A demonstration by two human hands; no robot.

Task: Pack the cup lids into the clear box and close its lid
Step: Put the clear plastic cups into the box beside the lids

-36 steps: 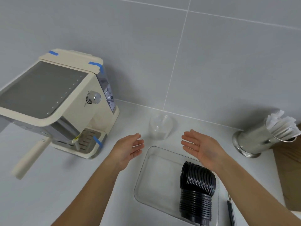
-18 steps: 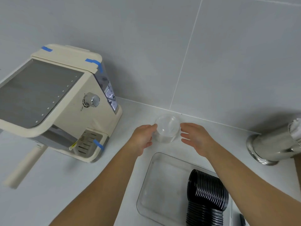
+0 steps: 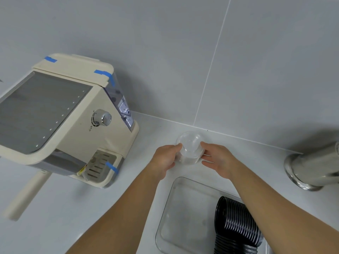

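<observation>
A stack of clear domed cup lids (image 3: 189,147) stands on the white counter near the wall. My left hand (image 3: 165,160) presses against its left side and my right hand (image 3: 218,158) against its right side, fingers curled around it. Nearer to me lies the open clear box (image 3: 176,213), with a bent stack of black cup lids (image 3: 236,230) lying in its right half. The box's own lid is not visible.
A cream espresso machine (image 3: 60,121) with blue tape strips fills the left side, its portafilter handle (image 3: 23,197) sticking out toward me. A steel canister (image 3: 315,171) stands at the right. The grey tiled wall is close behind the clear lids.
Both hands moved forward from above the box and closed in on the clear lid stack from either side; the view shifted forward and right.
</observation>
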